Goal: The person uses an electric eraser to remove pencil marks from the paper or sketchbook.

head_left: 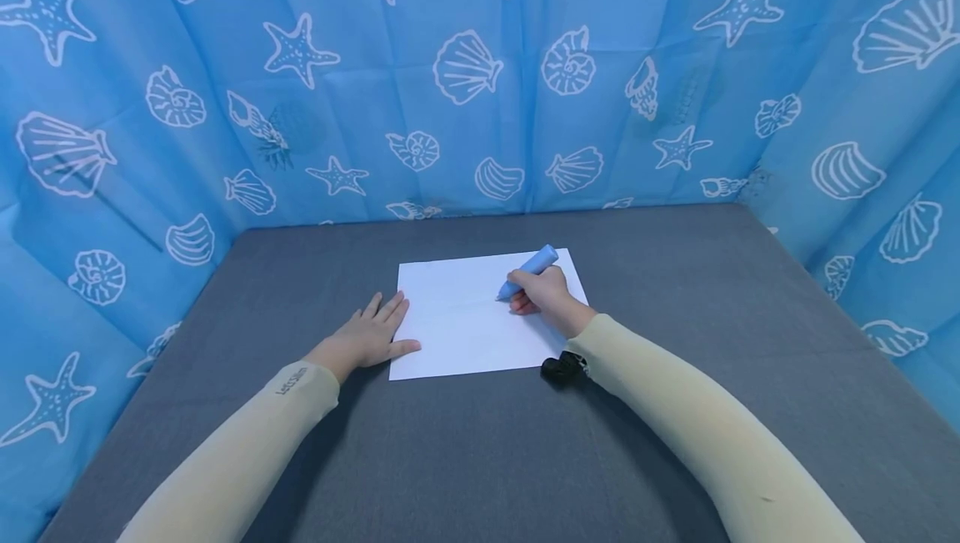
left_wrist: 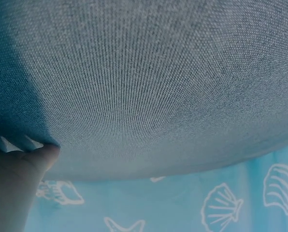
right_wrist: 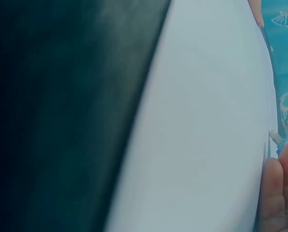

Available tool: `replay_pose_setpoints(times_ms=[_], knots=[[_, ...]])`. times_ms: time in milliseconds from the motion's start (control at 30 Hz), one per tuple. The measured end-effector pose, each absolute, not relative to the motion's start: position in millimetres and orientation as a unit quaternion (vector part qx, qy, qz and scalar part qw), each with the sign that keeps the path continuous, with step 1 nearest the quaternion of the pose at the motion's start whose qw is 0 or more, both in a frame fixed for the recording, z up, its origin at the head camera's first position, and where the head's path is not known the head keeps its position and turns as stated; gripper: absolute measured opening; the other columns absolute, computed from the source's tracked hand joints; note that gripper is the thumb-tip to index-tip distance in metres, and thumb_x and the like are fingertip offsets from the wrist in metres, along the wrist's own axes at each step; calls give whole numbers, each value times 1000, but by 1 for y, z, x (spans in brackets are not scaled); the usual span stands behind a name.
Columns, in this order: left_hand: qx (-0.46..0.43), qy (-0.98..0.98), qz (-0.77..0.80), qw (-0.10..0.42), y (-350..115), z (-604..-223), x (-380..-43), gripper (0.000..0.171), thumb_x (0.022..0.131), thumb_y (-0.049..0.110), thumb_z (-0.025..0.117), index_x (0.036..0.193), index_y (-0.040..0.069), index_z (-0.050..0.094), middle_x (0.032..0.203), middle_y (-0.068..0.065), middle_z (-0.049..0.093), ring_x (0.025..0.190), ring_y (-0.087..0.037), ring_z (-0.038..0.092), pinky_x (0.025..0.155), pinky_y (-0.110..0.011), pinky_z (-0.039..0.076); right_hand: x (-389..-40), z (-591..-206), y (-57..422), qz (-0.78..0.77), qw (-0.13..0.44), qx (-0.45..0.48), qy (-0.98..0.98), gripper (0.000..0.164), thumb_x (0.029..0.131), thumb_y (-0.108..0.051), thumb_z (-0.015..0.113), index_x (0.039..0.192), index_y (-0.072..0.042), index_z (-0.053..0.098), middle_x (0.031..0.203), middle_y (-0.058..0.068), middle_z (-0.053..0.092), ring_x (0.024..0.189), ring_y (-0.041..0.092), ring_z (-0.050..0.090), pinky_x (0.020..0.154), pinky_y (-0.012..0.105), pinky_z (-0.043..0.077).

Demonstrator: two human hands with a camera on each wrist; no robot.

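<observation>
A white sheet of paper (head_left: 457, 326) lies flat on the grey cloth, with a faint line across its middle that may be a crease. My left hand (head_left: 367, 336) rests on the paper's left edge with fingers spread; only part of it shows in the left wrist view. Over the right half of the sheet, my right hand (head_left: 553, 297) pinches a thick light-blue marker (head_left: 534, 266) between thumb and fingers. The marker slants, its narrow tip down at the paper near the centre. At the edge of the right wrist view, the fingers (right_wrist: 273, 193) sit beside the pale tip.
Grey cloth (head_left: 480, 460) covers the table around the sheet. A blue curtain (head_left: 517, 126) with white shells and starfish encloses the back and both sides. A small black device (head_left: 562, 369) sits under my right wrist, overlapping the paper's lower right corner.
</observation>
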State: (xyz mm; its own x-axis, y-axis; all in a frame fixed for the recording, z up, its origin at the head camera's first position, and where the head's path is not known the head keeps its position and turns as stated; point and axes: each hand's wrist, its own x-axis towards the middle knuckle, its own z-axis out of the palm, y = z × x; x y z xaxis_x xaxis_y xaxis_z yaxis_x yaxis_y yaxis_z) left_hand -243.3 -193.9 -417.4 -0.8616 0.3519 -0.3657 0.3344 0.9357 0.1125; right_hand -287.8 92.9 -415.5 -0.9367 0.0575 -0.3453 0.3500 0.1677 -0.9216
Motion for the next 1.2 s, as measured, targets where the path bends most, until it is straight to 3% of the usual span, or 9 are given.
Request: replay_pose_setpoints(times_ms=[1200], knots=[[176,963,33,202,-191,-410,-239,88,97,62,38,156,4,7,162,-15,1,145,-43,-3,113,-60,9,-288,-415,97,-635,105,139,753,25,92,-20,62,96,5,60,59,6,60,47,10,60,52,23,54]])
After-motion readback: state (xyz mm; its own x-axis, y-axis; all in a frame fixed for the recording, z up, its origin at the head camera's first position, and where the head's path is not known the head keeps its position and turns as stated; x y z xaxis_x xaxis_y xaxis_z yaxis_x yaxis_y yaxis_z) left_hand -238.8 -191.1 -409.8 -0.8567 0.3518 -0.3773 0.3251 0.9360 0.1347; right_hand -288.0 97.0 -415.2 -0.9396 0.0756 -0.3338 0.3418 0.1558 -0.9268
